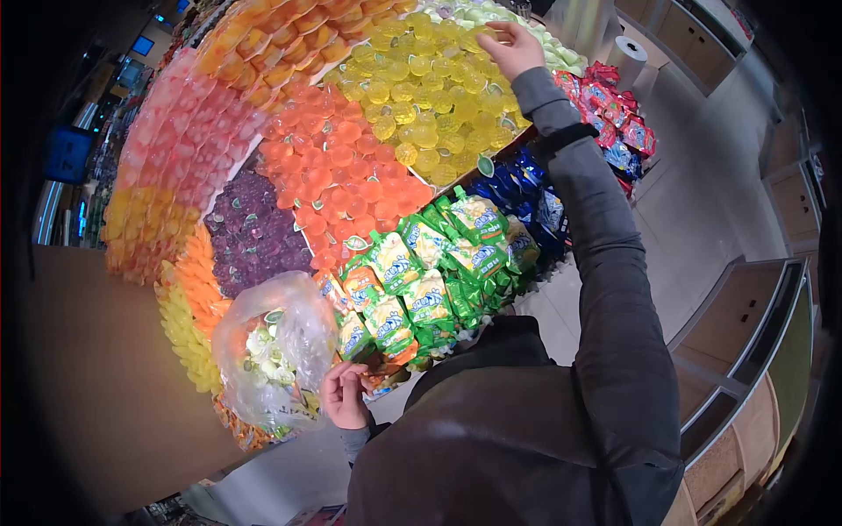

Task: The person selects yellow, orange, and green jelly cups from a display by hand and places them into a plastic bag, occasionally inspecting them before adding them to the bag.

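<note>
My right hand (pixel 513 50) reaches over the far edge of a heap of yellow jelly cups (pixel 430 88). Its fingers are bent and the thumb is a little apart, with nothing visible in them. Low at the left, my left hand (pixel 345 394) is curled at the right edge of a clear plastic bag (pixel 307 311); a fold of the bag seems to be in its fingers. Inside the bag lie several white-and-green jelly cups (pixel 267 355). Beside my left hand are green jelly drink pouches (pixel 388 320).
Orange-red jelly cups (pixel 342 171) and purple jelly cups (pixel 254 232) fill other sections of the round display. Dark blue pouches (pixel 517 188) and red packets (pixel 605 101) lie along its right side. A plastic bag roll (pixel 627 54) stands beyond. Wooden cabinets (pixel 732 324) are at the right.
</note>
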A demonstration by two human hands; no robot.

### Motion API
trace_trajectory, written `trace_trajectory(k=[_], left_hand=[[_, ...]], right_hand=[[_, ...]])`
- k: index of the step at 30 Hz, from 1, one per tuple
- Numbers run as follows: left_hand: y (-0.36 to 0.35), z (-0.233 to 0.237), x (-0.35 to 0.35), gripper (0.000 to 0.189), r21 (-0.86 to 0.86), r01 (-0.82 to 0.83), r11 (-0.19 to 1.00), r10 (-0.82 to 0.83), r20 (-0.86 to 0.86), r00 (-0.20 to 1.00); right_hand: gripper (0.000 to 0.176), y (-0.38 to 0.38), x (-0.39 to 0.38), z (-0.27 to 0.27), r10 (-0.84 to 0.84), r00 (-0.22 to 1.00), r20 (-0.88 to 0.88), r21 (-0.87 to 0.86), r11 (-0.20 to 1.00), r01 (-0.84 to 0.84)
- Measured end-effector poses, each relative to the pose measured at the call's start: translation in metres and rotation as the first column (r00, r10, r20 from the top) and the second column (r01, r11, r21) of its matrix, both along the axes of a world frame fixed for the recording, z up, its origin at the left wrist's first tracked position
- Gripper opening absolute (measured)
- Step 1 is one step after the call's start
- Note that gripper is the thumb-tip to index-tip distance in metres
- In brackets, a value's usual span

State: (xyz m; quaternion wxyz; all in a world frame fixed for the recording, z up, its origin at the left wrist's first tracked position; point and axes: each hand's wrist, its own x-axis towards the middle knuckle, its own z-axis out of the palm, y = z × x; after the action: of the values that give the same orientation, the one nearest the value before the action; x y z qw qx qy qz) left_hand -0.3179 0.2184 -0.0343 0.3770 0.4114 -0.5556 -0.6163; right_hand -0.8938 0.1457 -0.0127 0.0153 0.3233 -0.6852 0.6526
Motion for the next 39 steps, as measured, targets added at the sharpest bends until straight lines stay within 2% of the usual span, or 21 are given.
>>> trace_trajectory(k=[1, 2, 4, 7, 8, 11, 12, 15, 16, 18, 21, 24, 27, 28, 31, 34, 38, 39], left_hand=[[0.001, 0.0, -0.006, 0.021, 0.01, 0.015, 1.0, -0.015, -0.003, 1.0], [0.001, 0.0, -0.011, 0.021, 0.022, 0.03, 0.999, -0.03, -0.004, 1.0], [0.002, 0.001, -0.021, 0.021, 0.038, 0.06, 0.997, -0.06, -0.014, 0.998], [0.001, 0.0, -0.029, 0.02, 0.047, 0.078, 0.996, -0.078, -0.004, 0.997], [0.001, 0.0, -0.031, 0.02, 0.047, 0.082, 0.996, -0.082, 0.006, 0.997], [0.002, -0.002, -0.04, 0.02, 0.061, 0.093, 0.994, -0.095, 0.025, 0.995], [0.002, -0.004, -0.042, 0.019, 0.048, 0.114, 0.992, -0.115, 0.025, 0.993], [0.005, -0.007, -0.047, 0.021, 0.033, 0.109, 0.993, -0.11, 0.014, 0.994], [0.006, -0.008, -0.046, 0.021, 0.04, 0.102, 0.994, -0.103, 0.005, 0.995], [0.009, -0.008, -0.046, 0.021, 0.051, 0.078, 0.996, -0.079, 0.002, 0.997], [0.014, -0.01, -0.041, 0.02, 0.055, 0.025, 0.998, -0.024, -0.008, 1.0], [0.02, -0.014, -0.033, 0.019, 0.06, -0.038, 0.997, 0.04, -0.032, 0.999], [0.024, -0.019, -0.029, 0.019, 0.066, -0.091, 0.994, 0.094, -0.045, 0.995], [0.026, -0.021, -0.028, 0.019, 0.072, -0.108, 0.992, 0.111, -0.045, 0.993], [0.031, -0.026, -0.032, 0.019, 0.091, -0.121, 0.989, 0.126, -0.058, 0.99], [0.032, -0.027, -0.04, 0.019, 0.105, -0.113, 0.988, 0.122, -0.084, 0.989], [0.034, -0.025, -0.038, 0.019, 0.085, -0.122, 0.989, 0.13, -0.097, 0.987], [0.034, -0.025, -0.035, 0.019, 0.082, -0.132, 0.988, 0.14, -0.091, 0.986]], right_hand=[[0.042, 0.022, -0.013, -0.007, 0.079, 0.984, 0.162, -0.083, 0.994, -0.066], [0.047, 0.041, -0.028, -0.026, 0.09, 0.972, 0.219, -0.133, 0.989, -0.061], [0.049, 0.073, -0.044, -0.069, -0.017, 0.994, 0.109, 0.028, 1.0, 0.014], [0.049, 0.095, -0.038, -0.103, -0.019, 0.995, 0.098, 0.162, 0.987, 0.003], [0.046, 0.095, -0.028, -0.099, -0.022, 0.992, 0.125, 0.168, 0.986, 0.0], [0.043, 0.08, -0.005, -0.074, -0.035, 0.999, -0.004, 0.202, 0.979, 0.035], [0.041, 0.066, -0.004, -0.072, 0.021, 0.999, -0.046, 0.102, 0.995, -0.016], [0.039, 0.034, 0.016, -0.047, 0.063, 0.993, -0.104, 0.156, 0.987, -0.047], [0.039, 0.021, 0.017, -0.046, 0.087, 0.978, -0.19, 0.196, 0.979, -0.049], [0.038, -0.008, 0.008, -0.048, 0.145, 0.924, -0.355, 0.275, 0.96, -0.045], [0.039, -0.042, -0.004, -0.055, 0.185, 0.795, -0.577, 0.394, 0.916, 0.073], [0.039, -0.07, -0.022, -0.068, 0.354, 0.855, -0.38, 0.599, 0.798, -0.065], [0.037, -0.081, -0.027, -0.057, 0.439, 0.819, -0.369, 0.688, 0.722, -0.077], [0.031, -0.086, -0.023, -0.057, 0.449, 0.803, -0.392, 0.685, 0.725, -0.071], [0.034, -0.094, -0.011, -0.071, 0.371, 0.805, -0.464, 0.684, 0.727, 0.059], [0.033, -0.097, -0.011, -0.073, 0.404, 0.789, -0.464, 0.71, 0.702, 0.059], [0.032, -0.089, -0.027, -0.063, 0.484, 0.767, -0.421, 0.706, 0.706, -0.058], [0.031, -0.088, -0.025, -0.053, 0.497, 0.745, -0.445, 0.725, 0.689, -0.026]])
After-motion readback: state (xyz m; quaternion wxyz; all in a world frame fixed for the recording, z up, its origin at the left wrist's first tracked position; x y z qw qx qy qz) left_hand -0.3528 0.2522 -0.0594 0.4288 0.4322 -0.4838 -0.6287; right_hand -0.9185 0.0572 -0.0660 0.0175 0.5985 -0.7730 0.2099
